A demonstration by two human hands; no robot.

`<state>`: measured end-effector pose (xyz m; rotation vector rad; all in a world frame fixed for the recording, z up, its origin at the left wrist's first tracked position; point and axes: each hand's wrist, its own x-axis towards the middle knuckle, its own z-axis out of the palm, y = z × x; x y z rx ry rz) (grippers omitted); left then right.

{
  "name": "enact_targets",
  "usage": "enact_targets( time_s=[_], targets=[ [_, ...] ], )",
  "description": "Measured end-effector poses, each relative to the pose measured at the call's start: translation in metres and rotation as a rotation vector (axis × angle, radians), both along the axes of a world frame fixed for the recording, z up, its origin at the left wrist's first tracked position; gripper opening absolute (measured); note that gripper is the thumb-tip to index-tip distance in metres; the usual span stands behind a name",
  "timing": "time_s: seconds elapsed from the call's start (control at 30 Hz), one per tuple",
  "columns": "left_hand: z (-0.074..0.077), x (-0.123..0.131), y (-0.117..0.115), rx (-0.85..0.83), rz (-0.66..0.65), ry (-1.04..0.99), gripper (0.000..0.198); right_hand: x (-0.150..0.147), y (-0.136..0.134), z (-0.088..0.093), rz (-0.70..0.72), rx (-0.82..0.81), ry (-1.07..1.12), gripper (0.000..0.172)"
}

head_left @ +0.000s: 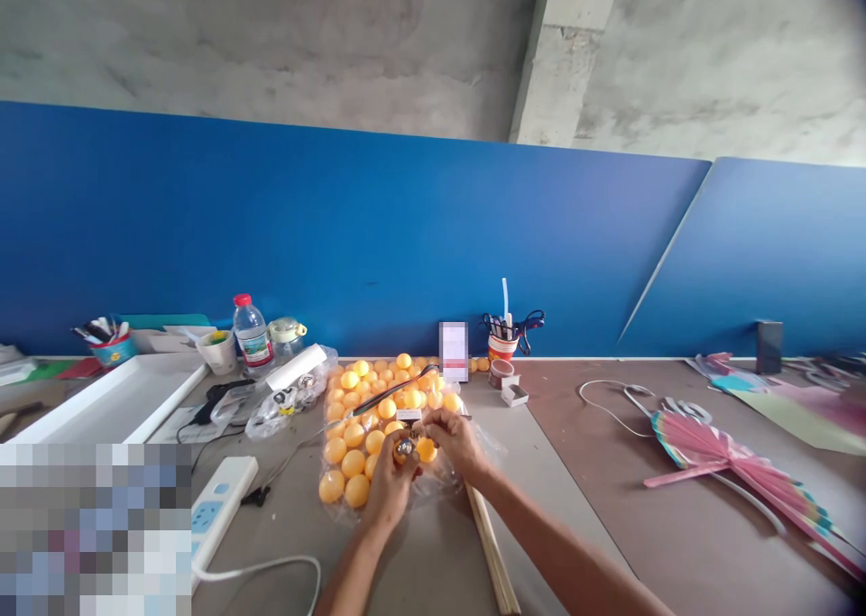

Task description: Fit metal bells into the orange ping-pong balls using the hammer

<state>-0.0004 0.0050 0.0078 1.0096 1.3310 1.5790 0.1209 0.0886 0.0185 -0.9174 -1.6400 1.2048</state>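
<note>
A clear plastic bag holds a heap of orange balls on the brown table. My left hand is closed round a small orange ball with dark markings, held just above the bag's near edge. My right hand pinches at another orange ball right beside it, fingers pressed together. Both forearms reach in from the bottom middle. A dark thin tool lies across the heap of balls.
A white power strip with cable lies at the left, near a white tray, a water bottle and cups. A wooden stick lies under my right forearm. A pink feathered fan and white wire lie at the right.
</note>
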Motion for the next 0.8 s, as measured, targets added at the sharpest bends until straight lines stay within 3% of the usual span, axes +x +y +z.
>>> enact_targets(
  time_s=[0.17,0.4,0.8],
  targets=[
    [0.004,0.001,-0.003,-0.057,-0.034,0.034,0.045,-0.001,0.001,-0.020,-0.008,0.036,0.049,0.014],
    [0.004,-0.001,-0.002,-0.065,0.024,0.157,0.048,0.009,0.001,-0.015,-0.057,0.010,0.106,0.015],
    [-0.022,-0.013,0.005,-0.144,0.040,0.128,0.054,0.004,-0.010,-0.018,0.047,-0.097,0.109,0.018]
  ],
)
